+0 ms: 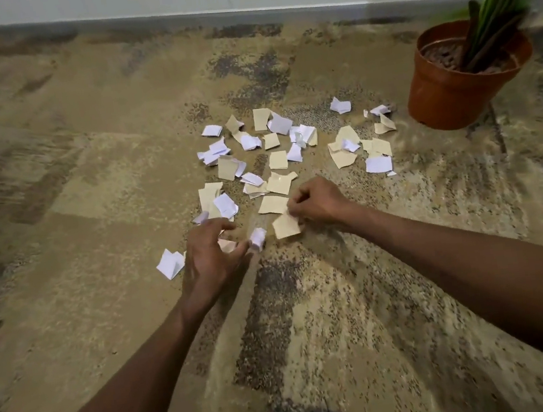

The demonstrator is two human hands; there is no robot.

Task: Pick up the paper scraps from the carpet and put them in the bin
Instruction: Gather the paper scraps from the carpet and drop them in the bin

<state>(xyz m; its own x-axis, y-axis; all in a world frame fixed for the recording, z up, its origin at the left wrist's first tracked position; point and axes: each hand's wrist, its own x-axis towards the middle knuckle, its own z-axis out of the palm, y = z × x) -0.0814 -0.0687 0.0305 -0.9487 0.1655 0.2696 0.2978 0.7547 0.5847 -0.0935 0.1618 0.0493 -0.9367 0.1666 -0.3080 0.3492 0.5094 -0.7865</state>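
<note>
Both hands down on the carpet (87,181) at the near edge of the paper scraps (278,160). Right hand (318,201): grip clenched on a beige scrap (285,226), fingers curled over its right edge. Left hand (209,252): fingers half-curled over a small white scrap (258,238), touching it; can't tell if it's pinched. White and beige pieces are scattered mid-carpet, left of the terracotta plant pot (448,92). Bin not visible.
</note>
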